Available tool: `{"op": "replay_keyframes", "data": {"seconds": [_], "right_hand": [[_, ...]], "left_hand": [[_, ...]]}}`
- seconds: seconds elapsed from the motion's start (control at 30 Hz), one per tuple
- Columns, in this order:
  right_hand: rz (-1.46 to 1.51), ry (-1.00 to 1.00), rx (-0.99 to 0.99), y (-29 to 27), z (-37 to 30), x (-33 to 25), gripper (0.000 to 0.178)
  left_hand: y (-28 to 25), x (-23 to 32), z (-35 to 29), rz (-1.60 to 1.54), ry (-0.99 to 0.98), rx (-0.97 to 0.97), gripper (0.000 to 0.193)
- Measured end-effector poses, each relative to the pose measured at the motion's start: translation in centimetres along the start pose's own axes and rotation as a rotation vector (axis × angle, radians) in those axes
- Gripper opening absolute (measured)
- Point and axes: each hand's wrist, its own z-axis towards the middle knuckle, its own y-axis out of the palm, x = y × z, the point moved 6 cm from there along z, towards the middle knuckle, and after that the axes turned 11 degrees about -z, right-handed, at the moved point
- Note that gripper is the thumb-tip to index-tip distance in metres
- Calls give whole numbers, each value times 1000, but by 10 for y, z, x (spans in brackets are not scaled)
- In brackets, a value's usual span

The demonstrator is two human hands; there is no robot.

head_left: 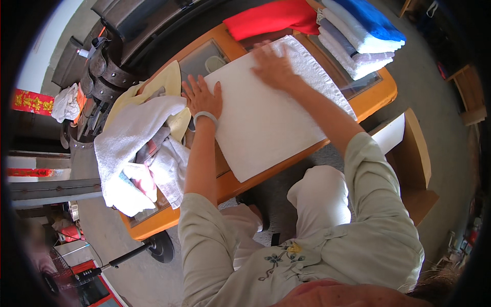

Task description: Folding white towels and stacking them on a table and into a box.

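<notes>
Both hands are lying flat and open on a big white towel that is spread on the orange surface. The left hand is pressing its edge, the right hand its top, gripping nothing.

A home living room: glass-topped coffee table, folded towels

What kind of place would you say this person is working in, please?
Probably a home living room or a small household workspace: a low orange table with glass panels holds a spread white towel, a stack of folded towels and an unfolded heap. A fan stands on the floor.
</notes>
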Motion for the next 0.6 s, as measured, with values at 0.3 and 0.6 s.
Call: {"op": "replay_keyframes", "data": {"seconds": [0.3, 0.6], "right_hand": [[-20, 52, -43, 29, 4, 81, 64], [130, -127, 45, -21, -139, 72, 55]], "left_hand": [[4, 19, -2, -97, 153, -134, 62], [0, 7, 0, -54, 122, -104, 66]]}}
